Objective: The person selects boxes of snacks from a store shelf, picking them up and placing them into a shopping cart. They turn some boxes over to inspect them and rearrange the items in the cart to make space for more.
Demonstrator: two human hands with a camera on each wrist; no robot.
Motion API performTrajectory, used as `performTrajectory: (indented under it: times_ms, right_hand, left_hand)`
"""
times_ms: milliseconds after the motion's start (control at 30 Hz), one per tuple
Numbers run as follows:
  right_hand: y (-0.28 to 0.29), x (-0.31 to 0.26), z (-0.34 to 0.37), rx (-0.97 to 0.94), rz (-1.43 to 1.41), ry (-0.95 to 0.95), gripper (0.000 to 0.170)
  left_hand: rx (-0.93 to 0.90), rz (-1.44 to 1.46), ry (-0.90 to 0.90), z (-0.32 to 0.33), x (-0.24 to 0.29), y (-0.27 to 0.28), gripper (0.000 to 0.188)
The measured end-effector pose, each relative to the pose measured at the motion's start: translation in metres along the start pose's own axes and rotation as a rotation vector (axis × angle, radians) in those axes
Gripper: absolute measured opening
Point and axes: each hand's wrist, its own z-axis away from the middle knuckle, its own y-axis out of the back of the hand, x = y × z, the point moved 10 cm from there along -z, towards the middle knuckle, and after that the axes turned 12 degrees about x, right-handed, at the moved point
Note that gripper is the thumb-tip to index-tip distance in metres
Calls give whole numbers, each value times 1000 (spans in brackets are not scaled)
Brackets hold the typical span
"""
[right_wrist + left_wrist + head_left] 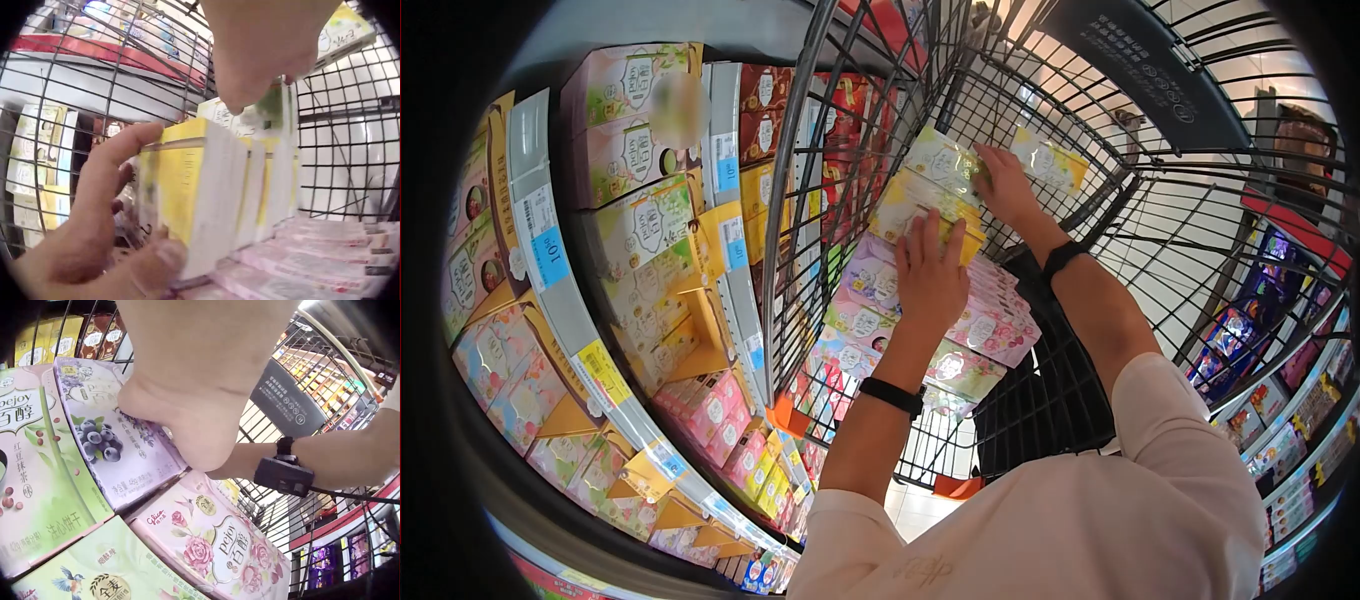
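Yellow snack boxes (910, 208) (181, 181) stand in a row in the cart, on top of pink boxes. My left hand (933, 275) (194, 394) (100, 231) grips the near end of this row, thumb on one side and fingers on the other. Beyond them is a pale green box (940, 158) (256, 119), with my right hand (1005, 188) (262, 53) bent around its far end. The right wrist view shows that box between the thumb and a finger, with the contact partly hidden. Purple boxes (870, 275) (112, 437) lie nearer the cart's left side.
Another yellow-and-white box (1048, 160) lies farther inside the wire cart (1200, 255). A black bag (1050, 390) rests beside the stacked boxes. Shelves of snack boxes (635, 150) run along the left, with a price rail (550, 250). More packaged goods (1235, 335) stand at the right.
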Motion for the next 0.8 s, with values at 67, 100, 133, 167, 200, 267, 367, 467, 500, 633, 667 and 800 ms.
performTrajectory:
  times_ms: [67, 100, 133, 167, 200, 267, 367, 467, 500, 633, 667, 800]
  right_hand:
    - [-33, 15, 0, -140, -80, -198, 66]
    - [-38, 17, -2, -139, -86, -195, 66]
    - [-48, 25, 1, -252, 1, -250, 73]
    - [-57, 34, 7, -365, 90, -305, 80]
    - [-58, 37, 6, -380, 46, -320, 81]
    - [-44, 31, 2, -336, -6, -329, 73]
    - [-28, 16, -2, -258, -88, -237, 59]
    - [-13, -5, 4, -229, -68, -122, 48]
    - [-8, -11, 8, -230, -12, -107, 45]
    - [0, -11, 18, -294, -149, -198, 39]
    - [0, -10, 17, -371, -177, -239, 40]
    - [-10, -5, 12, -360, -574, -213, 46]
  left_hand:
    - [-2, 13, 11, 0, -1, -1, 68]
    - [0, 6, 11, 0, -1, -1, 68]
    - [1, 4, 7, 0, -1, -2, 68]
    - [1, 4, 2, 1, -1, -2, 68]
    - [-3, 1, 2, 2, -2, -2, 68]
    - [29, 8, -11, 2, 0, 0, 68]
    - [39, -5, -19, 2, 0, 0, 69]
    - [45, 2, -18, 2, 0, 2, 68]
    - [47, 1, -17, 1, 0, 3, 68]
    - [41, 17, -11, 2, 0, 3, 67]
    - [43, 22, -11, 2, 0, 2, 67]
    - [59, 24, -10, 3, 1, 3, 67]
